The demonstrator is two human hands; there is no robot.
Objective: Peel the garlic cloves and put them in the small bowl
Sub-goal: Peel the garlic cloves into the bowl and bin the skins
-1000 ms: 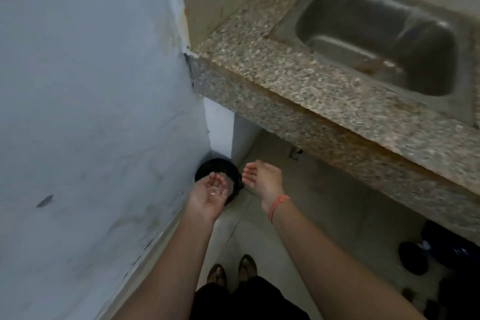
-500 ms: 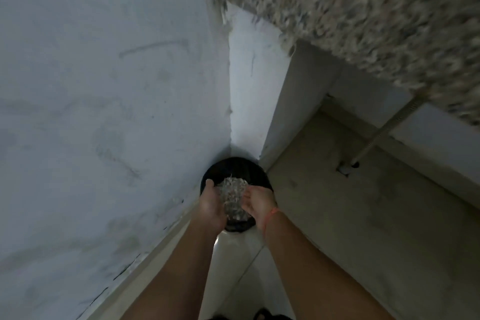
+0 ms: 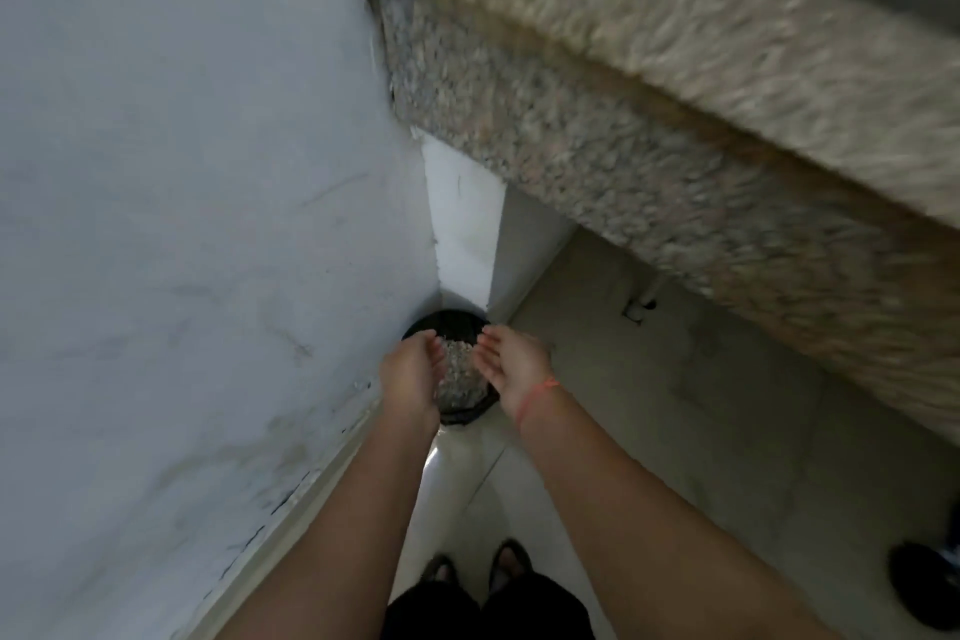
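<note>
A round black bin [image 3: 457, 322] stands on the floor in the corner where the wall meets the counter's support. Pale papery scraps [image 3: 457, 374], which look like garlic skins, lie inside it. My left hand [image 3: 413, 377] hangs over the bin's left side, fingers loosely bent and palm turned inward. My right hand [image 3: 511, 361], with a red band at the wrist, is over the bin's right side, fingers straight and palm facing left. Neither hand holds anything. No garlic cloves and no small bowl are in view.
A speckled granite counter [image 3: 649, 161] juts out above on the right, blurred. A pale wall [image 3: 182, 224] fills the left. A drain pipe [image 3: 641, 309] meets the floor under the counter. My feet [image 3: 478, 569] stand on light tiles. A dark object [image 3: 930, 582] lies at the far right.
My hands have drawn apart over the bin, the right opening outward. The view has pulled back and up, so the counter fills more of the frame.
</note>
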